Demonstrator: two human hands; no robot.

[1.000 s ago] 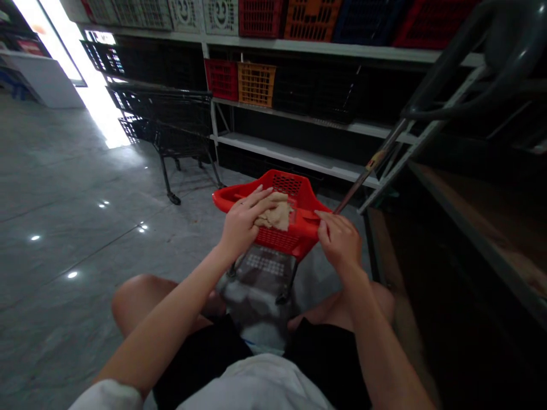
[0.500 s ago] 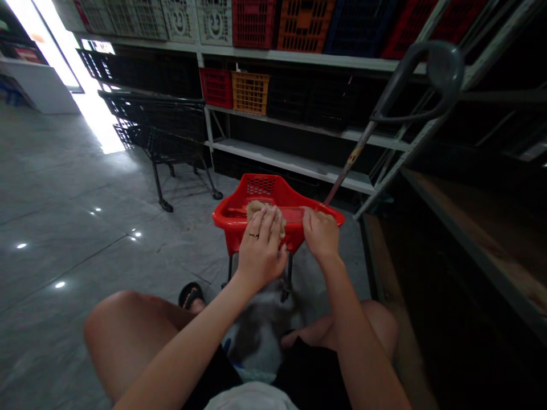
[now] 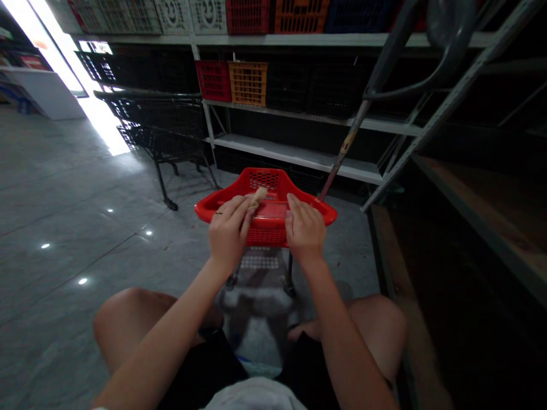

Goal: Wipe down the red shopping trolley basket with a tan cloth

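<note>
A red wheeled shopping basket (image 3: 267,220) stands before my knees, its long grey handle (image 3: 356,128) rising to the upper right. My left hand (image 3: 228,233) is closed around a crumpled beige cloth (image 3: 258,197), which pokes out past the thumb above the basket's near rim. Most of the cloth is hidden by the fingers. On the right part of that rim lies my right hand (image 3: 306,230), its fingers stretched forward over the red edge. Nothing shows in this hand.
Behind the basket stands a metal shelf rack (image 3: 294,154) with crates, among them a yellow crate (image 3: 248,83) and a red crate (image 3: 213,80). A black shopping cart (image 3: 158,128) is at the left. Wooden-edged shelving (image 3: 478,199) runs along the right.
My left hand has moved left with the cloth, which now shows less. The right hand has shifted slightly left along the rim. The basket appears turned, and the view has tilted slightly.
</note>
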